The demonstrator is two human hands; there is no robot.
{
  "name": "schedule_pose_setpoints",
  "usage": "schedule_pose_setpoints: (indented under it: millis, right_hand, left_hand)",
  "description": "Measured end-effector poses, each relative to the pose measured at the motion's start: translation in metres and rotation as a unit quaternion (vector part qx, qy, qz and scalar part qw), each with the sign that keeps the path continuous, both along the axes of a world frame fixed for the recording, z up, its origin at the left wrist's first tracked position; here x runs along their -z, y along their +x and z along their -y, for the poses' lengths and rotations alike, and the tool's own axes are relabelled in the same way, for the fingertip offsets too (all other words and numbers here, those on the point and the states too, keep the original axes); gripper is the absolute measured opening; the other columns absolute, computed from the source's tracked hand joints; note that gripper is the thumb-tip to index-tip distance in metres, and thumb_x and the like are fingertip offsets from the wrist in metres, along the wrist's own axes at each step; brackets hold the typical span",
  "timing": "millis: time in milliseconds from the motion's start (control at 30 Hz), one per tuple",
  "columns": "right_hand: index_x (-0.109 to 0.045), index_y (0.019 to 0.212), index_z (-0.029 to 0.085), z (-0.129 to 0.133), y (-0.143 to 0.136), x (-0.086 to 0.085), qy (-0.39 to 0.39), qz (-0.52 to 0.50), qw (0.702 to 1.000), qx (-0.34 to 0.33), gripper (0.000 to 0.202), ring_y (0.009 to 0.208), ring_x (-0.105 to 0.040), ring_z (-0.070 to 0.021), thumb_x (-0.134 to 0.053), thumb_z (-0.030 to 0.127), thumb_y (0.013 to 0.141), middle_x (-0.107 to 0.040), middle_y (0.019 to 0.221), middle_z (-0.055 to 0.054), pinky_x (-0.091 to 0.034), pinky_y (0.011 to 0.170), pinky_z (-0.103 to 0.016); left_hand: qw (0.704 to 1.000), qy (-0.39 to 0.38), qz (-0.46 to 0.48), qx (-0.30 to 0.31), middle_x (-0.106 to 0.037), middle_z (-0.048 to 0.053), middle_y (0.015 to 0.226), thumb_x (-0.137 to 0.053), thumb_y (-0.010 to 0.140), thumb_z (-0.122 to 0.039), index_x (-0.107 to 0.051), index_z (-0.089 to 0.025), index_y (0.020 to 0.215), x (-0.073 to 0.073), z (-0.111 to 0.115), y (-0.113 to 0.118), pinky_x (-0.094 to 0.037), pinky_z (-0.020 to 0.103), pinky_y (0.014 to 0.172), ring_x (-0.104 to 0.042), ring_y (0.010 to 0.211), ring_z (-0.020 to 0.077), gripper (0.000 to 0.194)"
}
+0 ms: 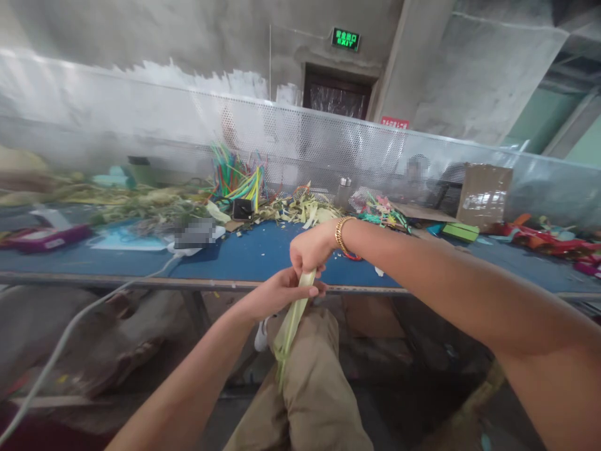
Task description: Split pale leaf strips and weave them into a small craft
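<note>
A long pale green strip (294, 316), husk-like or papery, hangs down over my lap and ends in a loose, thin tail. Curled into a fist, my right hand (312, 247) grips its top just above the bench's front edge; a gold bracelet circles that wrist. Right below, my left hand (286, 289) pinches the same strip, the thumb lying across its front and the fingers partly hidden behind it. Beyond my hands, a heap of similar pale green and yellowish scraps (310, 210) lies along the back of the blue-topped bench (263, 250).
Bundled colourful thin sticks (235, 175) stand near a perforated metal screen (291, 134). A white power strip (195, 238) trails a cable (70, 332) over the front edge at left. Purple tray (51, 238) far left; metal-capped bottle (344, 191), green box (460, 232) and cardboard (486, 194) toward the right.
</note>
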State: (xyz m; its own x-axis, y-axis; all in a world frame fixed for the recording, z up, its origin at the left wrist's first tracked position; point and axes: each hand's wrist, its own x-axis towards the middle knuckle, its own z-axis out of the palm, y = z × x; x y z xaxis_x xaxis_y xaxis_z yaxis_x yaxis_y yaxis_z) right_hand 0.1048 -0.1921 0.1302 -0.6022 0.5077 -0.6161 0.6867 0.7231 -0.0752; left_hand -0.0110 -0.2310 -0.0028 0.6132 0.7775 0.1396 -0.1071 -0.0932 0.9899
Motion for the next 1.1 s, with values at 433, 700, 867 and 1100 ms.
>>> schedule_pose_setpoints:
  millis: [433,700,867,1100]
  right_hand:
    - [-0.071,0.100,0.013,-0.006,0.015,-0.007,-0.018,-0.040,0.999,0.031,0.027,0.056,-0.052,-0.0085,-0.059,0.012,0.075,-0.062,0.062,0.000,-0.039,0.058,-0.022]
    - [-0.069,0.104,0.011,-0.020,0.036,-0.018,-0.011,-0.067,0.995,0.074,0.029,0.061,-0.055,-0.0094,-0.061,0.017,0.077,-0.064,0.069,-0.002,-0.042,0.061,-0.022]
    - [-0.068,0.104,0.010,-0.028,0.045,-0.017,-0.039,-0.090,0.990,0.105,0.031,0.061,-0.054,-0.0088,-0.065,0.022,0.076,-0.064,0.069,-0.002,-0.042,0.063,-0.022]
    - [-0.069,0.102,0.010,-0.028,0.044,-0.013,-0.046,-0.096,0.989,0.105,0.028,0.061,-0.055,-0.0080,-0.062,0.017,0.076,-0.063,0.066,0.000,-0.041,0.062,-0.021]
  left_hand:
    - [0.983,-0.151,0.053,0.089,-0.068,0.010,0.077,-0.059,0.083,-0.034,-0.063,-0.011,0.094,0.022,0.009,-0.019,-0.050,0.033,0.075,-0.065,0.070,0.0183,0.026]
    - [0.983,-0.162,0.042,0.082,-0.058,0.002,0.065,-0.056,0.085,-0.036,-0.059,-0.015,0.085,0.044,0.028,-0.022,-0.051,0.034,0.075,-0.055,0.059,0.0121,0.021]
    - [0.990,-0.127,0.019,0.051,-0.058,0.003,0.067,-0.054,0.086,-0.038,-0.056,-0.015,0.082,0.047,0.038,-0.022,-0.047,0.030,0.069,-0.056,0.064,0.0139,0.024]
    - [0.973,-0.227,0.039,0.011,-0.029,-0.007,0.054,-0.060,0.077,-0.031,-0.047,-0.017,0.071,0.048,0.047,-0.016,-0.020,0.016,0.042,-0.022,0.046,0.0053,0.021]
